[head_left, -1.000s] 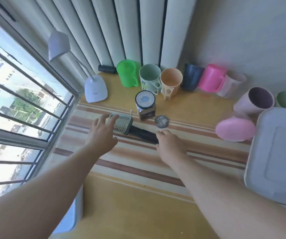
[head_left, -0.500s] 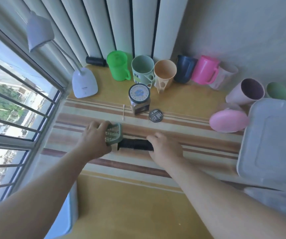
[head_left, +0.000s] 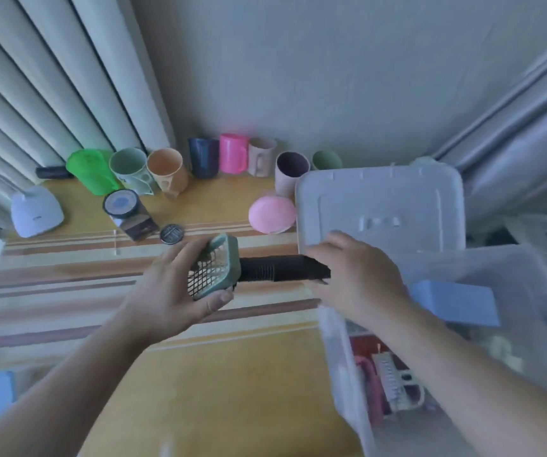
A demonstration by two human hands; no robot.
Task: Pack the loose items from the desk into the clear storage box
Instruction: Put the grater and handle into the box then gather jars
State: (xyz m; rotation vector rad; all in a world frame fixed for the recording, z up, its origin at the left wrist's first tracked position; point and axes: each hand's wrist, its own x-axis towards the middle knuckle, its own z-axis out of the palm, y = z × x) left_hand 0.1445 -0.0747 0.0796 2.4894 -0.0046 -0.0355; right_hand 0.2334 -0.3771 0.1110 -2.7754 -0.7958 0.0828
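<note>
Yellow table (head_left: 219, 390) by curtains, cups along the wall unpacked. Scoop (head_left: 252, 272) lifted, pinched by left hand (head_left: 169, 291) and right hand (head_left: 357, 278), beside partly filled clear storage box (head_left: 338, 374).

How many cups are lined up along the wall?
8, left to right: green, pale green, orange, navy, pink, beige, lilac, and a green one partly hidden behind the lid. More may be hidden.
</note>
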